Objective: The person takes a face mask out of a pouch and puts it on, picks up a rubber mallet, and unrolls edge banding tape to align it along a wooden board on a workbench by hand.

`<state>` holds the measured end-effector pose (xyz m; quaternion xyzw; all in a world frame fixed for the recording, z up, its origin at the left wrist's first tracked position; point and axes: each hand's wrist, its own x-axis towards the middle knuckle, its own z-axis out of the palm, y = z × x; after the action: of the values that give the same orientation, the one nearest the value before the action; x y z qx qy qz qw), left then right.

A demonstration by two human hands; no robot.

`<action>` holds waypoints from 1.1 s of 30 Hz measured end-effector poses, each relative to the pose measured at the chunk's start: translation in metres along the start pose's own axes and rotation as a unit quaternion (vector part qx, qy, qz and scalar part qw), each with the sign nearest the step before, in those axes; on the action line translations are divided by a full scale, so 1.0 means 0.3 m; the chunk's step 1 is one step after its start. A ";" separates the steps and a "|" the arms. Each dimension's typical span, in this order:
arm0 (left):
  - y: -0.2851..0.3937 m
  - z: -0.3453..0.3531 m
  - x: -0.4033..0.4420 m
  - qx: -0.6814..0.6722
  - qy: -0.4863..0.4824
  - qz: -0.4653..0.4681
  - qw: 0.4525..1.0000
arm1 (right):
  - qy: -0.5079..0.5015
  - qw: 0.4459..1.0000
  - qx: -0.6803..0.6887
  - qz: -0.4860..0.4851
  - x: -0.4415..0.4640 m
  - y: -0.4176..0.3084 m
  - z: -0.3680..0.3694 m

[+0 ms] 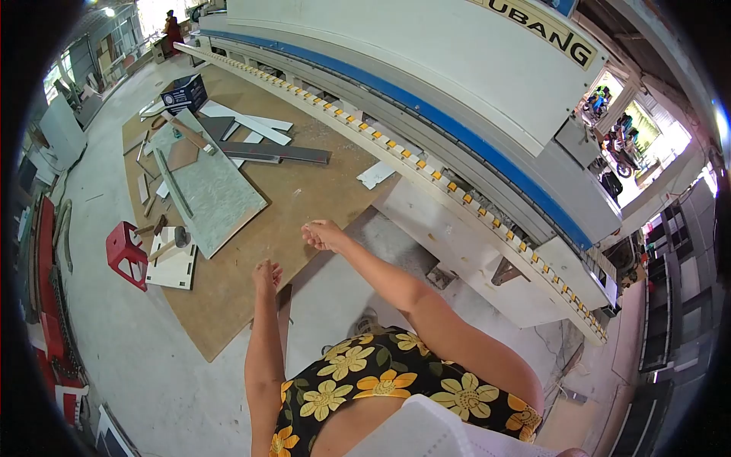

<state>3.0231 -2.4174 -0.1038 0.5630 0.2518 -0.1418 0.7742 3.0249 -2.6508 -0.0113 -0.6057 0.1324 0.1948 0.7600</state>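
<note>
Over the near edge of a large brown board (pixel 297 209) my left hand (pixel 268 276) hangs with its fingers curled in. My right hand (pixel 324 235) is a little farther forward, its fingers drawn together in a pinch. What either hand holds, if anything, is too small to make out. The hands are apart from each other. A greenish panel (pixel 228 209) lies on the board ahead of them. To the left, a mallet-like tool (pixel 180 238) with a dark round head rests on a white panel (pixel 173 266).
A red plastic stool (pixel 127 255) stands at the board's left. Dark and white strips (pixel 293 154) and a dark blue box (pixel 184 94) lie farther back. A long white machine (pixel 396 76) with a yellow-studded rail (pixel 426 169) runs along the right. A person (pixel 173 29) stands far off.
</note>
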 end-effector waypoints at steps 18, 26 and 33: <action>0.115 0.198 0.362 0.019 0.045 -0.006 0.999 | -0.063 0.995 0.054 0.046 0.520 -0.131 -0.249; 0.099 0.194 0.414 0.032 0.109 -0.063 0.991 | -0.068 0.993 0.049 0.088 0.663 -0.149 -0.239; 0.164 0.144 0.512 0.039 0.097 -0.044 0.994 | -0.067 0.995 0.017 0.074 0.745 -0.219 -0.189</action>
<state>3.1858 -2.4323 -0.1387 0.5924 0.3444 -0.1305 0.7166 3.2556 -2.6881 -0.0652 -0.5670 0.1291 0.2888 0.7606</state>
